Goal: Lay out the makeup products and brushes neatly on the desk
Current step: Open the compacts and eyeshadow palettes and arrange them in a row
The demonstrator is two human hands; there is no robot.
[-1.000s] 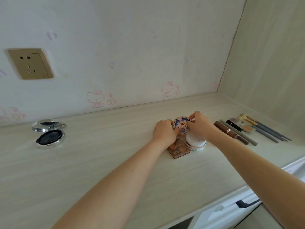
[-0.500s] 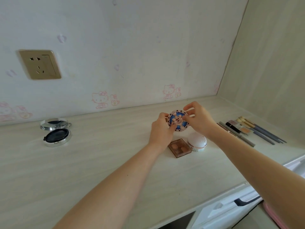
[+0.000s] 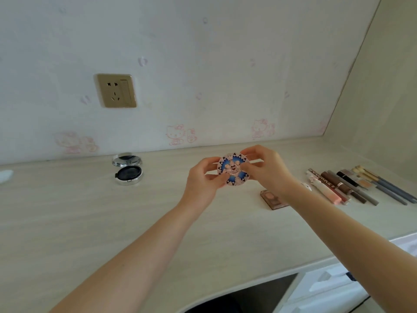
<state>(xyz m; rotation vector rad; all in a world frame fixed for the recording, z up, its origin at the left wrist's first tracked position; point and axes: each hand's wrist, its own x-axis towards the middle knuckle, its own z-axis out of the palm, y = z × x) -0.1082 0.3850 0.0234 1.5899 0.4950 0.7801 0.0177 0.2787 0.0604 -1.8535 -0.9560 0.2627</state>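
A round pink-and-blue patterned compact (image 3: pixel 233 170) is held up above the desk, face toward me. My left hand (image 3: pixel 203 184) pinches its left rim and my right hand (image 3: pixel 268 170) pinches its right rim. Under my right wrist lies a small brown square eyeshadow palette (image 3: pixel 272 199), partly hidden. To the right lies a row of tubes, pencils and brushes (image 3: pixel 352 186). An open silver compact with a black cushion (image 3: pixel 128 171) rests at the back left.
The pale wood desk (image 3: pixel 112 222) meets a wall with a gold socket (image 3: pixel 116 91) behind and a side panel (image 3: pixel 383 98) on the right. White drawers (image 3: pixel 334 288) sit below the front edge at right.
Both hands lifted the patterned compact off the desk, up and away from the palette. The view shifted right, so the row of tubes and brushes shows more fully. My right arm now hides the white round case.
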